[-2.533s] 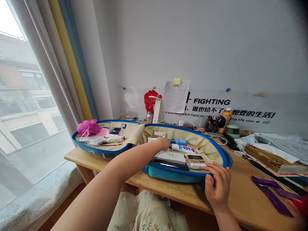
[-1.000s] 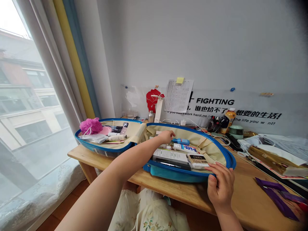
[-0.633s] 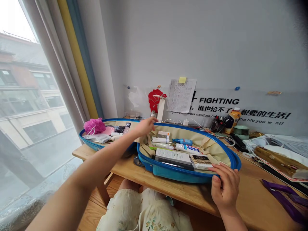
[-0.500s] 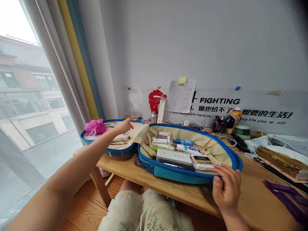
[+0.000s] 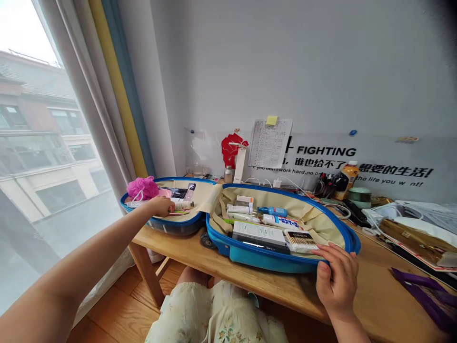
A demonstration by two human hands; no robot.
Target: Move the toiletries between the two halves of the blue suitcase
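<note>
An open blue suitcase (image 5: 271,263) with a beige lining lies on the table, its two halves side by side. In the left half, my left hand (image 5: 161,206) is closed with curled fingers at the end of a white tube (image 5: 183,206). Beside it are a pink bath puff (image 5: 143,188) and a clear-and-black packet (image 5: 177,193). My right hand (image 5: 337,271) rests on the right half's front rim, fingers outstretched and thumb apart, the fingertips by a pack of cotton swabs (image 5: 300,241). A white box (image 5: 259,232), a toothpaste tube (image 5: 280,221) and a blue bottle (image 5: 272,211) lie in that half.
On the wooden table (image 5: 374,295), a purple strip-like item (image 5: 423,290) lies at the right. Behind the suitcase stand a silver bottle (image 5: 228,174), a white lamp (image 5: 240,164), an orange-capped bottle (image 5: 348,180) and a green jar (image 5: 360,196). Cables trail at the right. A window and curtain (image 5: 117,95) are at the left.
My left hand has come down and leftward from above the left half to the white tube, and its fingers have curled in. My right hand stays on the rim.
</note>
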